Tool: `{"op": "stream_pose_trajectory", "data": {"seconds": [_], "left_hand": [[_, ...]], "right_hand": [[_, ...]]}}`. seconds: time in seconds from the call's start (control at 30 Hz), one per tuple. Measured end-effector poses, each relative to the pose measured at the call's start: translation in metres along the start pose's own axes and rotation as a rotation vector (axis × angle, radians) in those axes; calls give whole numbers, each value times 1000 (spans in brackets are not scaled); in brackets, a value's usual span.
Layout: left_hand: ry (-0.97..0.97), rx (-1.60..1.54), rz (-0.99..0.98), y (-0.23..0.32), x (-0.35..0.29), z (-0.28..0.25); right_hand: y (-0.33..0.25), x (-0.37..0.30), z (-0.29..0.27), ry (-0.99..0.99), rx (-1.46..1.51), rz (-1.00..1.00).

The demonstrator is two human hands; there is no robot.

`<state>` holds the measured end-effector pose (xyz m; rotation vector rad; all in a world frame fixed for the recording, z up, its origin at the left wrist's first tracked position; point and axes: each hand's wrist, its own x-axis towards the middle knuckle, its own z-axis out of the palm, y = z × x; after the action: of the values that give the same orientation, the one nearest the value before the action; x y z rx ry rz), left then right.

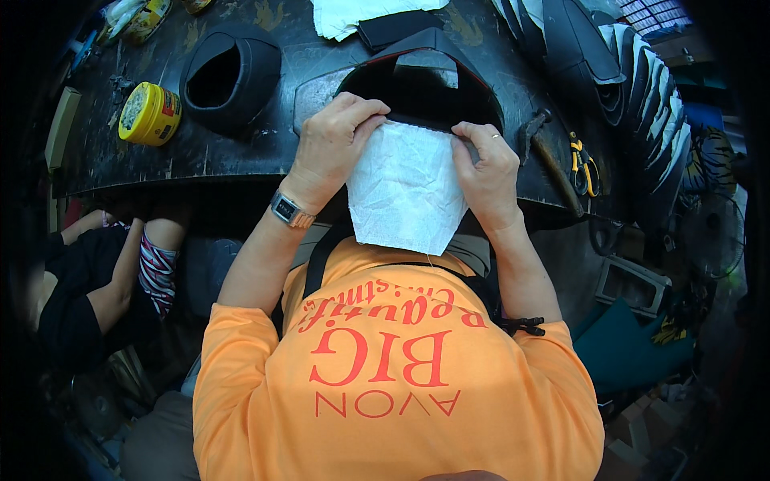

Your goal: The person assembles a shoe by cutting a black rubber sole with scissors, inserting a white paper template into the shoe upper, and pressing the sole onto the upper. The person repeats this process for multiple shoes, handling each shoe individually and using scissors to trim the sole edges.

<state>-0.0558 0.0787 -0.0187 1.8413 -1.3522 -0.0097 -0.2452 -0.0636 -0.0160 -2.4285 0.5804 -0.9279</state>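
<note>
My left hand [335, 138] and my right hand [491, 175] pinch the two upper corners of a white crinkled piece of lining material [407, 186]. It hangs over the table's near edge in front of my orange shirt, tapering a little toward its lower end. The lining's top edge meets the near rim of a black hollow piece [437, 42] with a wide dark opening. Whether the two are joined along that edge, I cannot tell. My fingertips and thumbs are closed at the rim, my left hand at its left end and my right hand at its right.
A similar black hollow piece [269, 68] and a yellow tub [152, 116] stand left on the dark table [233, 163]. Right of my hands lie a hammer [555, 168] and yellow-black pliers [584, 167]. Stacked black-and-white pieces [642, 104] fill the far right. A person [88, 297] sits at left.
</note>
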Motion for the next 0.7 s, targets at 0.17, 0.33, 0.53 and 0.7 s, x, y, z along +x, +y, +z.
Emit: {"op": "stream_pose_trajectory", "data": {"seconds": [0.17, 0.33, 0.53, 0.7], "left_hand": [[68, -28, 31, -2, -3, 3], [138, -32, 72, -2, -3, 6], [25, 60, -8, -1, 1, 5], [-20, 13, -79, -2, 4, 2]], "right_hand": [[1, -7, 1, 24, -6, -54], [1, -11, 3, 65, -9, -86], [0, -4, 4, 7, -44, -19], [-2, -1, 2, -18, -51, 21]]}}
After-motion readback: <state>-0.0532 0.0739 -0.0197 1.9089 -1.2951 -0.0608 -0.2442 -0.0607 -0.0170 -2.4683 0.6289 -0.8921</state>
